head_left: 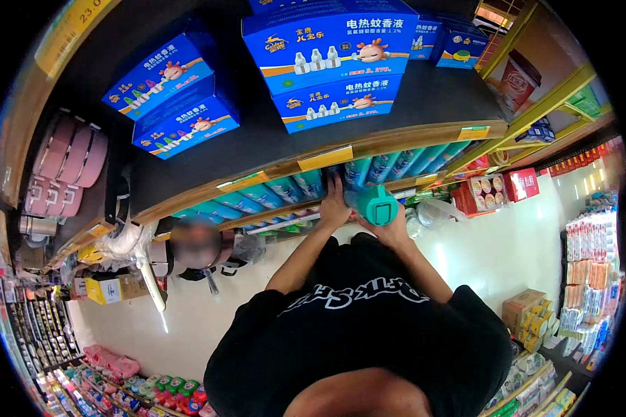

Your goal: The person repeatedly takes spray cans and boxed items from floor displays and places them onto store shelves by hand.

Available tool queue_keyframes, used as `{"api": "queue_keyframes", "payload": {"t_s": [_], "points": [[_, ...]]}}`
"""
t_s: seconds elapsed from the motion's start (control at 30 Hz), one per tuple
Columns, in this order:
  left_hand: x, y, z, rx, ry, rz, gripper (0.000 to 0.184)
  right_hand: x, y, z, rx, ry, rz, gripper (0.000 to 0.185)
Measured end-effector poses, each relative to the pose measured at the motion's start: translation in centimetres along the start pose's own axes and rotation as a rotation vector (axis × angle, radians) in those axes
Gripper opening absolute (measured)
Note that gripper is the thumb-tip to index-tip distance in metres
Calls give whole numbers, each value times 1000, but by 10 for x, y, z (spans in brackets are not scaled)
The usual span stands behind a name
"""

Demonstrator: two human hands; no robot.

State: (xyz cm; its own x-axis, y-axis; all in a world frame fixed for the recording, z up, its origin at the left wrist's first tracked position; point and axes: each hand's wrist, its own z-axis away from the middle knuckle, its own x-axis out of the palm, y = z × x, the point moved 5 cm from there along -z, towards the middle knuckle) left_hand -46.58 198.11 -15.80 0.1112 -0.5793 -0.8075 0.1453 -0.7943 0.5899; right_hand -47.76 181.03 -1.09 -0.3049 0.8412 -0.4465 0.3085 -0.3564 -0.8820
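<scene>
clasping cylindrical, teal-capped can [377, 206]: right hand [396, 231], fingers wrapped. left hand [336, 206]: under far dark, wood-edged shelf [424, 104]; finger state indiscernible.

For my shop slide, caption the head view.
Right hand holding a teal-topped container, left hand at a row of teal containers, beneath a shelf bearing blue boxes.

Pale glossy floor [494, 257] streaked with reflected light [165, 322]; dark shelf [435, 104], wooden edge [410, 144].

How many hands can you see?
2: the left hand has its fingers in the gap in the row of teal-and-blue cans, and the right hand holds a teal-capped can. Some fingertips are hidden.
</scene>
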Motion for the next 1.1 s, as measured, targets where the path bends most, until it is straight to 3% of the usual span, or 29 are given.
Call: {"api": "queue_keyframes", "payload": {"t_s": [0.27, 0.47, 0.57, 0.9, 1.1], "points": [[-33, 11, 11, 5, -93, 32, 110, -2, -19, -12, -3, -57, 40, 49], [-89, 41, 54, -3, -84, 191, 95, 35, -3, -28, 16, -12, -14, 58], [-106, 55, 61, -10, -3, 250, 93, 43, -13, -37, -169, 102, 45, 65], [-110, 52, 60, 89, 49, 397, 96, 58, -24, -51, -114, 94, 180, 67], [-109, 48, 56, 51, -45, 557, 91, 67, -14, -49, 197, 160, 125, 77]]}}
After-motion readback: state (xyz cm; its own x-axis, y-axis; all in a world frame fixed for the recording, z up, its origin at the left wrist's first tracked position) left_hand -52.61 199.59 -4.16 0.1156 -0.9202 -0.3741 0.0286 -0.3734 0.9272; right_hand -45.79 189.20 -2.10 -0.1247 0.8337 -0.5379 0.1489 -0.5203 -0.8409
